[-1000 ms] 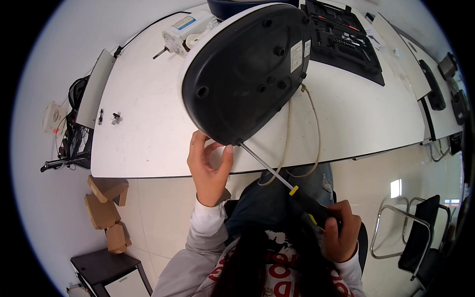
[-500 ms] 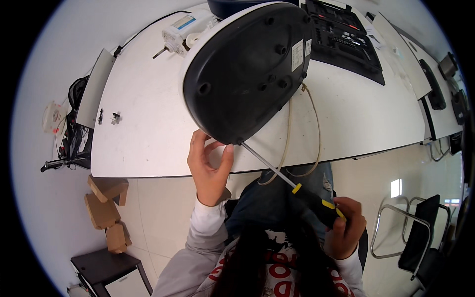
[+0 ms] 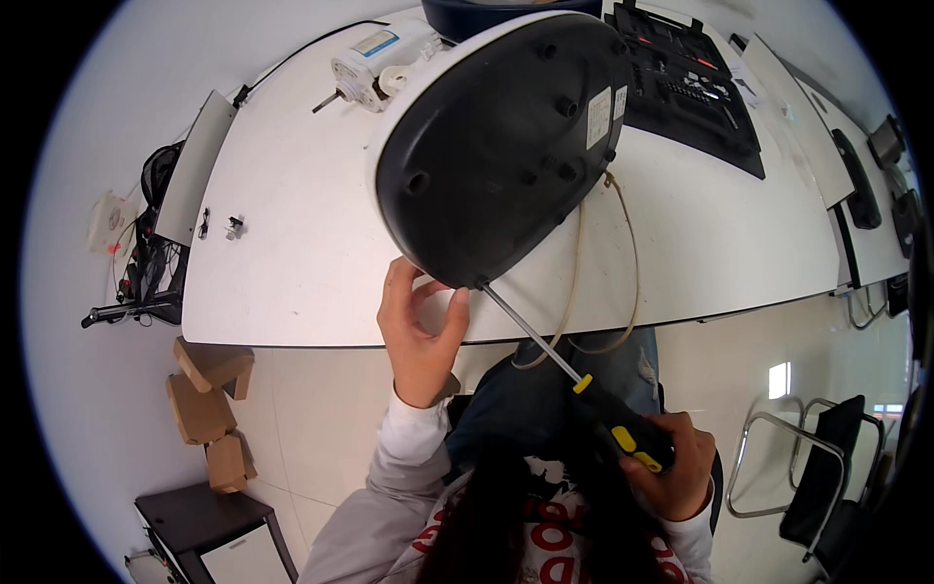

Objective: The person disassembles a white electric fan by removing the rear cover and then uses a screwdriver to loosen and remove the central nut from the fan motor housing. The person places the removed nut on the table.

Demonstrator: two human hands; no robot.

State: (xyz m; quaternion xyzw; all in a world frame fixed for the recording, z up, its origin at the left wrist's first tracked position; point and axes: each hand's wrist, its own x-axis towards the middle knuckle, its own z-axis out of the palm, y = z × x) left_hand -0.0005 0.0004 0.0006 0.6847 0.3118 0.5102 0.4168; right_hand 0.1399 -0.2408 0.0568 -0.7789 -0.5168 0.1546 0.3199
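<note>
A large oval appliance point(image 3: 496, 146) with a black underside and a white rim stands tilted on the table, its underside facing me. My left hand point(image 3: 423, 326) grips its near edge with thumb and curled fingers. In my right hand point(image 3: 676, 464) is the black-and-yellow handle of a long screwdriver point(image 3: 535, 341). Its shaft slants up to the left, and the tip is at a small hole at the near end of the underside. Whether a screw sits there is hidden. A pale cord point(image 3: 634, 258) hangs from the appliance's right side over the table edge.
A white motor-like unit point(image 3: 381, 60) with a metal shaft lies behind the appliance, beside a dark blue basin point(image 3: 511, 18). An opened black tool case point(image 3: 691, 107) is at the far right. Small parts point(image 3: 233, 228) lie at the table's left. A chair point(image 3: 822, 467) stands right.
The screwdriver's handle has turned in my right hand, its yellow patches now facing differently. My right-hand fingers have shifted around it. The left hand keeps its place on the appliance's edge.
</note>
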